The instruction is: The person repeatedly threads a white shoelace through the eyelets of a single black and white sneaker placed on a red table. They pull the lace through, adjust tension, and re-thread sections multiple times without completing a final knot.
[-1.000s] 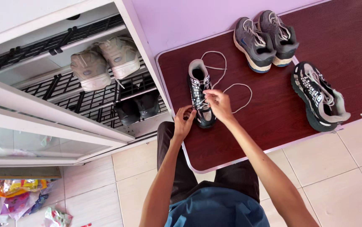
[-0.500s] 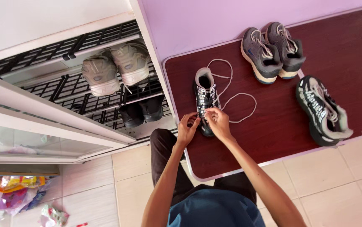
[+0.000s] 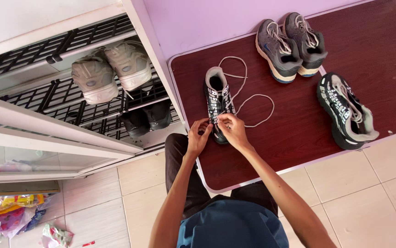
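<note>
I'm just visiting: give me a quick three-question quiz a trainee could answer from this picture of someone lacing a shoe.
1. True or false: both hands touch the black-and-white shoe.
2. Where does the grey pair stand? A) on the dark red table B) on the rack C) on the floor
3. What lies looped on the table beside that shoe?

Key
1. True: left hand and right hand meet at its toe end.
2. A
3. Its white lace.

Tabletop (image 3: 299, 138) dark wood-grain laminate (smooth, slight sheen); sneaker (image 3: 217, 103) mesh cloth.
</note>
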